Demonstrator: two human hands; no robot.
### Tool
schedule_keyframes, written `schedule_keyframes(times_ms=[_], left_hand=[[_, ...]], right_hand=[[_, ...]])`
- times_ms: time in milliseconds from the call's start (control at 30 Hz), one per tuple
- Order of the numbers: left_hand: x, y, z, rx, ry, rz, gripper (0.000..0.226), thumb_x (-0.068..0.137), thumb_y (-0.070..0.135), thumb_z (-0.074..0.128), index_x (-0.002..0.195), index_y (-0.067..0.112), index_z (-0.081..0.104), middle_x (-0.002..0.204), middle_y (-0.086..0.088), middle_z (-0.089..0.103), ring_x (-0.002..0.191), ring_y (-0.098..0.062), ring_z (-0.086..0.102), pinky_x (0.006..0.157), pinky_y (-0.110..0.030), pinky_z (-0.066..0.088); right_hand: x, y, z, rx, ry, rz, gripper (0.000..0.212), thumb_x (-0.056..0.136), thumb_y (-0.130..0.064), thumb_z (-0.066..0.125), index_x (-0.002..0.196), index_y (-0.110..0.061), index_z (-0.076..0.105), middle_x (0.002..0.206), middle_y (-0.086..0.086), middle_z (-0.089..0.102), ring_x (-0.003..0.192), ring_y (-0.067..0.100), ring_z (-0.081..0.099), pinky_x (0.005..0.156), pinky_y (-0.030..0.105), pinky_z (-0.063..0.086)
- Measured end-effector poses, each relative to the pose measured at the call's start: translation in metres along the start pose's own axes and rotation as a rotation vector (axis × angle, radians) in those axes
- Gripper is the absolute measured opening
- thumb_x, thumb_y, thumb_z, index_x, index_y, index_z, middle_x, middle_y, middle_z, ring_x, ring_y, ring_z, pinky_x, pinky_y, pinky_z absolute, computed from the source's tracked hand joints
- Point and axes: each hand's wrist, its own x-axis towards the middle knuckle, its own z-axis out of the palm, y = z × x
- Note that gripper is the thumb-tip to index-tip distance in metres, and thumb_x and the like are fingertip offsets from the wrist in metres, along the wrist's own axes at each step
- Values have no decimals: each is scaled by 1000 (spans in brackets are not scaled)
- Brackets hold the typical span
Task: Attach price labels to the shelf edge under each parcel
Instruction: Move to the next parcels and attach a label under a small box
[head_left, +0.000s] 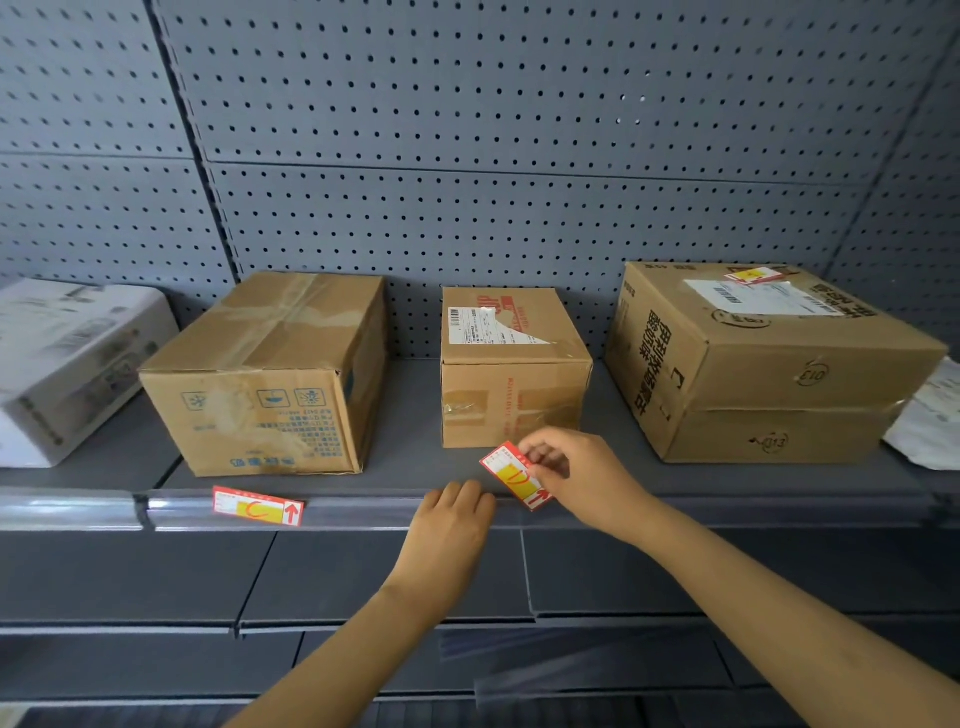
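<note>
Red-yellow label (514, 475) pinched in right hand (576, 475); left hand (449, 525) empty, fingers curled on shelf edge (363, 512).

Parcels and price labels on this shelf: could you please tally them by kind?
Brown cardboard parcels: 3
White parcels: 2
Price labels: 3, one on the shelf edge, one in the right hand, one atop the right box
Total: 8

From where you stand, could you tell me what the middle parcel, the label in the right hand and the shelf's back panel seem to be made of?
Middle parcel: brown corrugated cardboard, matte, with glossy tape patches. Label: thin printed card or paper, red, white and yellow; which one is unclear. Back panel: probably grey painted metal pegboard, with regular holes.
</note>
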Motion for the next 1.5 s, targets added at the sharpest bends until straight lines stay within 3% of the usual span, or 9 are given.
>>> schedule_keyframes(times_ms=[67,200,367,500,667,767,967,1167,1500], left_hand=[[1,2,-3,-39,-9,-43,43,47,4,81,85,14,62,80,-5,61,69,-24,61,62,-31,50],[3,5,-2,-3,-28,-92,36,84,4,52,118,13,49,117,-6,52,108,-26,50,92,-31,37],[6,5,-11,-81,-42,-56,15,72,13,71,83,14,63,83,-5,61,74,-24,59,65,-31,46],[3,6,-9,-98,-46,-69,17,90,11,45,103,12,56,106,-8,57,94,-26,53,78,-31,39],[-5,5,-10,-139,-24,-46,34,87,5,44,119,12,52,124,-7,52,106,-26,50,90,-32,38],[-5,2,-14,-123,20,-14,33,86,7,47,117,12,54,114,-7,57,100,-27,54,85,-33,40],[7,-26,-45,-125,226,-22,7,75,6,60,78,11,65,73,-6,63,60,-26,58,53,-36,46],[7,-35,-44,-156,206,-43,6,77,7,62,76,10,67,72,-6,65,60,-27,60,55,-36,49],[16,-35,-41,-169,144,1,14,85,13,54,82,12,67,80,-5,65,67,-24,60,60,-38,51]], right_hand=[[0,-1,1,-7,-5,6,26,84,0,62,102,-19,66,92,-6,64,87,1,58,74,6,46],[-2,-1,2,-8,-5,11,26,84,-1,62,101,-20,66,92,-8,63,87,1,58,74,6,46],[3,-3,-3,21,59,-10,26,82,1,64,100,-17,67,89,-7,63,85,1,59,72,7,45],[7,-5,-4,-14,-11,-47,26,82,3,62,99,-16,67,90,-7,63,82,-1,58,70,7,45],[2,3,9,-139,-92,-86,22,85,0,61,101,-14,67,94,-1,64,82,6,60,74,26,55],[3,6,13,-170,-94,-73,21,86,-6,63,103,-17,68,93,-4,66,81,6,62,72,30,57],[6,5,16,-202,-136,-52,19,86,-10,63,102,-19,68,96,-4,67,84,4,61,76,28,55],[7,2,22,-263,-166,-116,18,87,-9,62,100,-18,70,101,-3,67,88,4,58,76,18,50],[2,0,15,-287,-149,-110,22,87,-10,60,106,-19,66,105,-4,65,93,5,56,83,28,51]])
